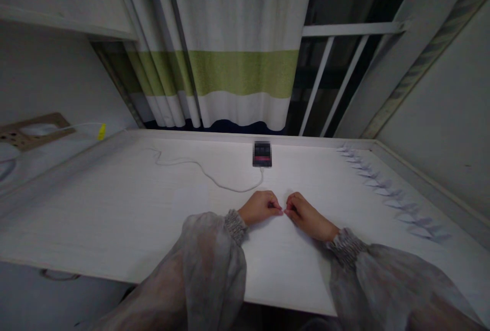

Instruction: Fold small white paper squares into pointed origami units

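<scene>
Above the middle of the white desk, my left hand [263,206] is closed in a pinch, thumb against forefinger. Facing it, my right hand [306,217] pinches too, and the fingertips of both hands nearly meet. Something small and pale seems to lie between the fingertips, but it blends with the white desktop [126,208] and I cannot make out what it is. Both wrists come out of loose grey sheer sleeves with gathered cuffs. Beyond the hands lies a phone [262,154], its screen lit and blurred, with a white cable [214,182] plugged in.
A row of several folded white paper pieces [390,193], with pointed tips, runs along the right side. A faint white paper sheet [191,199] lies left of my hands. Raised edges border the desk. Behind hangs a striped curtain [245,70]; a power strip [36,129] is at left.
</scene>
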Demonstrator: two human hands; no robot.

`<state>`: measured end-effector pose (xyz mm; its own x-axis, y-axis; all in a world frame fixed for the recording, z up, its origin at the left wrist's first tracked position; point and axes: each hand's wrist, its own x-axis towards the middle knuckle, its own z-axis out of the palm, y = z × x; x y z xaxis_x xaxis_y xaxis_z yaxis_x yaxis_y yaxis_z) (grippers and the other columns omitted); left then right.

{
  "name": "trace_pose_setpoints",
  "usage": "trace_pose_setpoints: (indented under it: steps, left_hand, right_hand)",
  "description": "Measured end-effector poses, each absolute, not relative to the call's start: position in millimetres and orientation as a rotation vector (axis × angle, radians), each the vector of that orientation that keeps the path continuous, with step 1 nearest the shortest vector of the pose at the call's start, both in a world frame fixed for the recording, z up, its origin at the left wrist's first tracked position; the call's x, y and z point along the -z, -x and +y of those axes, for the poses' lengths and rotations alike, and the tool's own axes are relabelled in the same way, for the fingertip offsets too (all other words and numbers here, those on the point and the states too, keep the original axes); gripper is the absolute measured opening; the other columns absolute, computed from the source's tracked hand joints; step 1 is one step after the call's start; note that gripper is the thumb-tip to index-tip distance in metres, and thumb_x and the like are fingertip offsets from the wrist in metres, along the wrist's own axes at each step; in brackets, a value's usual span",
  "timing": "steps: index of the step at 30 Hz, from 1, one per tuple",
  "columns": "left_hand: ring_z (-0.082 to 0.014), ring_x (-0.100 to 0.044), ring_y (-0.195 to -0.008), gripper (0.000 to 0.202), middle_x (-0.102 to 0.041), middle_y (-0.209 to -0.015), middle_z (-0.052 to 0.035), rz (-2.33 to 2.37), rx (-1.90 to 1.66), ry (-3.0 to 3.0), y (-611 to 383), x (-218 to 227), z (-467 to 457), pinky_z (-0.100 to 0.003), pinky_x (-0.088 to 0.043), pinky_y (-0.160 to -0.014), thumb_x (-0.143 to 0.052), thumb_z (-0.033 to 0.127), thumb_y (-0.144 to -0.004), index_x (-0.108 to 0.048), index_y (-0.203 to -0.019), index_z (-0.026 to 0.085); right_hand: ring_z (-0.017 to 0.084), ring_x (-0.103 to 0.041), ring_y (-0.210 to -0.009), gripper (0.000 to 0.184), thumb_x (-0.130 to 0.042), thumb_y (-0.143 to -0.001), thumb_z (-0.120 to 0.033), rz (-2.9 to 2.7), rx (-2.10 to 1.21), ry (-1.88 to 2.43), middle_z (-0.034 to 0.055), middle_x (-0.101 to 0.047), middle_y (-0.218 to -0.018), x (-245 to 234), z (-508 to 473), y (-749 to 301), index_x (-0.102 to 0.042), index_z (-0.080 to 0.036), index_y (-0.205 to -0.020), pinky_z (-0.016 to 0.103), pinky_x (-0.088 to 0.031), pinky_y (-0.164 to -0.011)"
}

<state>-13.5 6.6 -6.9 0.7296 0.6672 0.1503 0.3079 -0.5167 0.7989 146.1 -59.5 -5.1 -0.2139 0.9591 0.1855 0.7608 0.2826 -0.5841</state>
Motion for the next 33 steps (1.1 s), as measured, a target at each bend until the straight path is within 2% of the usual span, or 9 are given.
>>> trace_pose_setpoints:
  steps: [23, 29, 33]
  left_hand:
    - [-0.0083, -0.047, -0.061, 0.016, -0.057, -0.07, -0.0001, 0.709, -0.513, -2.162, 15.8, 1.3, 6.9, -0.02, -0.036, -0.059, -0.07, 0.027, -0.058, -0.064, -0.064, 0.013]
    - [-0.0082, -0.047, -0.06, 0.019, -0.057, -0.068, 0.0, 0.716, -0.531, -2.138, 15.6, 5.0, 8.2, -0.02, -0.036, -0.058, -0.071, 0.029, -0.057, -0.063, -0.064, 0.013]
    - [-0.0081, -0.048, -0.06, 0.019, -0.057, -0.069, -0.0002, 0.712, -0.541, -2.127, 15.6, 6.1, 8.3, -0.019, -0.037, -0.058, -0.071, 0.029, -0.057, -0.063, -0.063, 0.013]
  right_hand:
    - [0.016, -0.044, -0.07, 0.015, -0.045, -0.073, -0.012, -2.017, -0.505, 1.565, 0.0049, -0.044, -0.075, 3.8, -59.9, -144.3, -0.037, -0.02, -0.064, 0.031, -0.041, -0.065]
    - [0.015, -0.045, -0.069, 0.013, -0.045, -0.073, -0.012, -2.0, -0.504, 1.546, 0.0036, -0.044, -0.074, 3.7, -59.8, -144.1, -0.039, -0.019, -0.064, 0.029, -0.041, -0.064]
    - [0.015, -0.046, -0.073, 0.013, -0.042, -0.075, -0.013, -1.993, -0.598, 1.505, 0.0045, -0.046, -0.075, 1.4, -58.4, -149.0, -0.044, -0.018, -0.063, 0.03, -0.041, -0.07]
